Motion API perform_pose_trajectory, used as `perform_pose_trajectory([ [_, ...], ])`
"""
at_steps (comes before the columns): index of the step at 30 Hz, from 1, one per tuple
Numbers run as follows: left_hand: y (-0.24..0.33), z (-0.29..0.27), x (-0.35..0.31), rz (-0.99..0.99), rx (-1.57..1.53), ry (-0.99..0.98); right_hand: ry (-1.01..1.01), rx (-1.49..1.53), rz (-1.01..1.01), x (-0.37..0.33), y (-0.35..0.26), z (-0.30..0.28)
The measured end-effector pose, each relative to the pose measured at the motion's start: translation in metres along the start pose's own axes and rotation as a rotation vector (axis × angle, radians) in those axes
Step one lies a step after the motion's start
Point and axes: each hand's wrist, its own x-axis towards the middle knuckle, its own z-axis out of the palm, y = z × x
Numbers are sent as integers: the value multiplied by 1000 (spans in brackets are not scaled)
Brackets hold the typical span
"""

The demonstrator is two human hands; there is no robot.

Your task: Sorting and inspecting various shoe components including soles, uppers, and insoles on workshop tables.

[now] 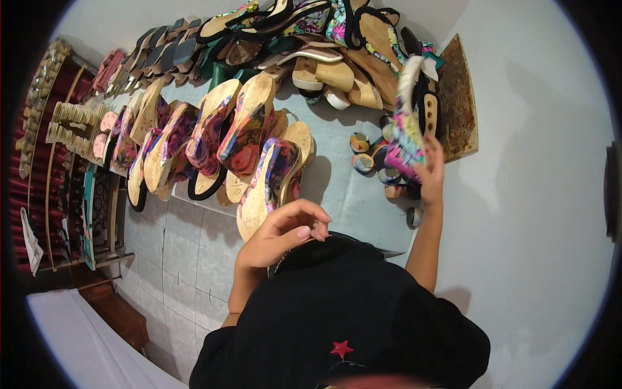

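Observation:
My right hand (431, 170) reaches up and grips the lower end of a wedge sandal sole (407, 123) covered in bright floral fabric, held upright near the white wall. My left hand (285, 232) hangs in front of my chest with the fingers curled loosely and nothing in it. It is just below a row of cork wedge soles (220, 139) wrapped in multicoloured fabric, which lean against each other on the grey shelf (346, 188). My black shirt fills the lower middle.
More soles and strapped sandals (311, 26) are piled along the back. Small round pieces (366, 159) lie on the shelf near my right hand. A brown board (459, 97) leans on the wall. Racks of trim (61, 129) stand at left, above a tiled floor (175, 259).

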Motion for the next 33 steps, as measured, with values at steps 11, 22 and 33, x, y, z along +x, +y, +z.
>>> perform_pose_trajectory([
  [11, 34, -28, 6, 289, 132, 245, 556, -1082, -79, 147, -54, -4],
  [22, 66, -50, -9, 407, 308, 560, 183, -732, -888, 160, 10, 90],
  [33, 43, -51, -14, 361, 273, 733, -775, -1069, -680, 227, 141, 263],
])
